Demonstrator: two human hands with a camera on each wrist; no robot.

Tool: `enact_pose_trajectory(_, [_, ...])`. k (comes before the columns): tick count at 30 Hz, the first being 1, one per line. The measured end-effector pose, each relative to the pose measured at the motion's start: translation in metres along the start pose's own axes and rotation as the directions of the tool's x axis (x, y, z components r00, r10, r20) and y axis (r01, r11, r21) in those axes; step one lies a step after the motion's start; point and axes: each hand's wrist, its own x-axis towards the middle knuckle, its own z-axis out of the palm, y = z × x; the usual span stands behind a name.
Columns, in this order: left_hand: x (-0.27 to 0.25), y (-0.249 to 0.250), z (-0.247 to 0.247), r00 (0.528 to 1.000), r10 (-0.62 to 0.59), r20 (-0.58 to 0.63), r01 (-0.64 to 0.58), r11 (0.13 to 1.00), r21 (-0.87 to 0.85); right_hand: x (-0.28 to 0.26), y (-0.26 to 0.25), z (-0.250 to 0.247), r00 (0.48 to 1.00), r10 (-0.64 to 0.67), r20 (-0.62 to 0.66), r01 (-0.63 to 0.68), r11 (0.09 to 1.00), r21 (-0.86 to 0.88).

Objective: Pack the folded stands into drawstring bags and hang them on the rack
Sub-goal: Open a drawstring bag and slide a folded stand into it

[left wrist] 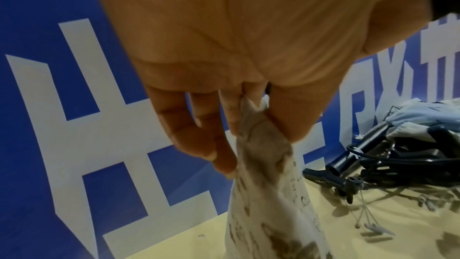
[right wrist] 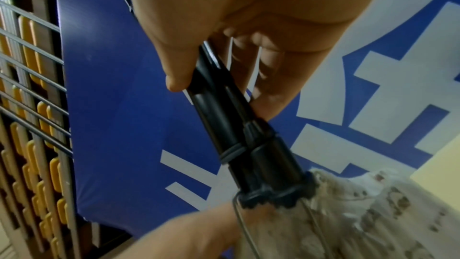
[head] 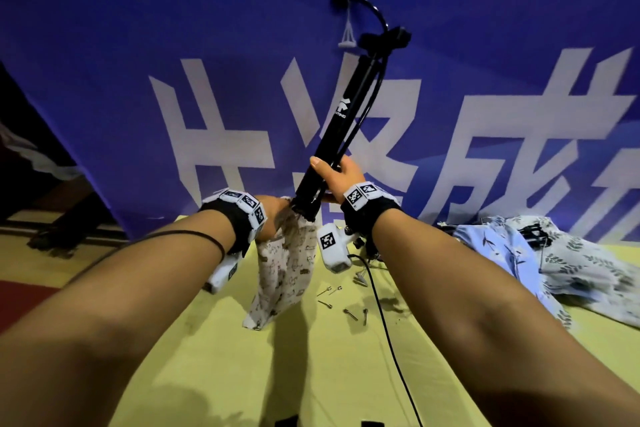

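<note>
Stand: a folded black stand (head: pixel 341 125) was held tilted, its top leaning toward 1 o'clock, its lower end just at the mouth of the bag, above the table's middle.
Stand's look: slim black tubes bundled tight, white lettering on the side, a knob and a curved black cable at the top; the foot ended in a ribbed black collar (right wrist: pixel 276 196).
Bag: a pale drawstring bag (head: pixel 284 274) printed with small brown figures hung limp below the stand, its bottom corner resting on the table.
Right hand: the right hand (head: pixel 341 180) was clasped round the stand's lower shaft, thumb on one side and fingers on the other.
Left hand: the left hand (left wrist: pixel 248 66) pinched the bag's gathered rim between thumb and fingers, at 9 o'clock from the stand's foot.
Progress: judged early for this stand; only the foot met the opening, and almost the whole length was outside.
Left to do: by this reading, sliding the stand down, pulling the cord tight and hanging the bag on the rack.
Other bags: a heap of pale blue leaf-print bags (head: pixel 540 260) lay at 3 o'clock with black stand parts showing, so those looked unfinished too.
Table: a yellow table (head: pixel 277 374) carried scattered small metal pins (head: pixel 346 305) and a black cord.
Backdrop: a blue banner (head: pixel 138 80) with large white characters stood behind.
</note>
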Motion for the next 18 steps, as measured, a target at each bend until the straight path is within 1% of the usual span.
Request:
enact_pose_trajectory(2, [-0.006,-0.002,0.004,1.0,-0.006,-0.001,0.006,1.0,-0.002,-0.004,-0.001,0.005,1.0,0.002,0.011,-0.002,1.0,0.03])
enact_pose_trajectory(5, [-0.016,-0.003,0.005,0.995,-0.036,0.088,0.038,0.999,-0.012,-0.007,-0.002,0.012,1.0,-0.003,0.024,0.001,0.996,0.089])
enact_pose_trajectory(7, [-0.021,-0.008,0.007,0.99,-0.068,0.123,0.073,0.997,-0.037,-0.009,-0.002,0.016,1.0,-0.004,0.024,0.001,0.993,0.119])
enact_pose_trajectory(9, [-0.021,-0.014,0.011,0.992,-0.082,0.093,0.091,0.991,-0.095,-0.009,0.0,0.019,1.0,-0.003,0.017,0.001,0.991,0.135])
enact_pose_trajectory(14, [-0.029,-0.023,0.02,0.997,-0.073,0.001,0.071,0.959,-0.274,-0.007,0.004,0.023,0.999,-0.005,-0.043,0.013,0.985,0.174])
enact_pose_trajectory(16, [-0.033,-0.021,0.019,0.996,-0.071,-0.062,0.045,0.937,-0.345,-0.007,0.009,0.023,0.998,0.008,-0.063,0.002,0.987,0.158])
enact_pose_trajectory(18, [-0.034,-0.018,0.015,0.987,-0.069,-0.143,-0.002,0.894,-0.448,-0.008,0.015,0.024,0.998,0.016,-0.058,-0.009,0.993,0.116])
